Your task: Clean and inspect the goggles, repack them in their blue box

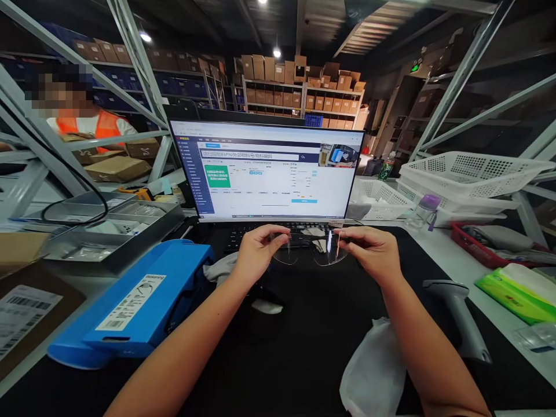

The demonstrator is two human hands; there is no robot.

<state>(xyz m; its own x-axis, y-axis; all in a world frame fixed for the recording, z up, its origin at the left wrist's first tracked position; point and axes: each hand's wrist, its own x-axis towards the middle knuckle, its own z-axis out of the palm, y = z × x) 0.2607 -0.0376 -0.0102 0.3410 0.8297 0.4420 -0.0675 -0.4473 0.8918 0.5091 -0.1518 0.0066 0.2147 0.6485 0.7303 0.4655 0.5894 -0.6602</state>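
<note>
Both my hands are raised over the black mat in front of a laptop (269, 174). Between them they hold a pair of clear, frameless glasses (309, 250). My left hand (257, 250) pinches the left end of the glasses. At the other end, my right hand (372, 250) grips with curled fingers. The lenses hang just above the laptop's keyboard (256, 233). A grey cloth (219, 267) lies beside my left wrist, and a white pouch (373, 370) rests under my right forearm.
A blue case (134, 304) with a barcode label lies at left, with a metal tray (108, 226) behind it. A grey barcode scanner (456, 313), green tissue pack (516, 292) and white baskets (460, 179) sit at right. A person in an orange vest (93, 124) works at far left.
</note>
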